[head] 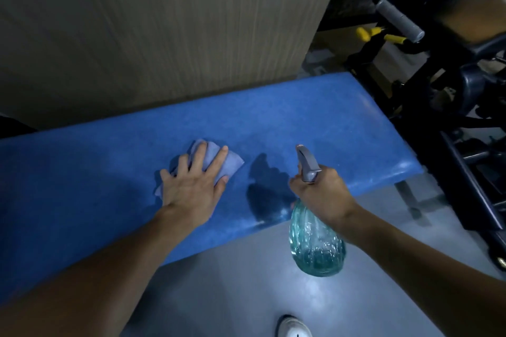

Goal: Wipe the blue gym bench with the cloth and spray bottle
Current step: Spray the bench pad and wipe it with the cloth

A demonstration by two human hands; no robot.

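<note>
Pressing a pale-blue cloth [234,164] flat w/ the left hand [191,186], a person works at the blue padded worktop [328,123], which runs across the frame from 9 to 3 o'clock. The fingers [219,157] lie spread and straight on top of the cloth, not clenched. The folded fabric shows beyond the fingertips at 12 o'clock and by the thumb.

At 3 o'clock of the cloth, the right hand [323,194] grasps the spray bottle [315,241] by its neck, fingers curled round just below the grey trigger head [306,164]. Whether a finger sits on the trigger can't be told. The nozzle points toward 12 o'clock over the worktop. The clear teal-tinted body hangs toward 6 o'clock, off the near edge and above the grey floor [232,282]. Liquid shows in its lower end, w/ droplets or bubbles on the wall above; exact level unclear.

The hand and bottle throw a dark shadow on the worktop between the two hands. A wood-grain wall panel [164,22] stands behind at 12 o'clock. Black gym equipment [451,107] w/ a grey grip [398,19] and yellow-tipped levers [365,33] sits at 2 o'clock. A white shoe [294,327] shows at 6 o'clock.
</note>
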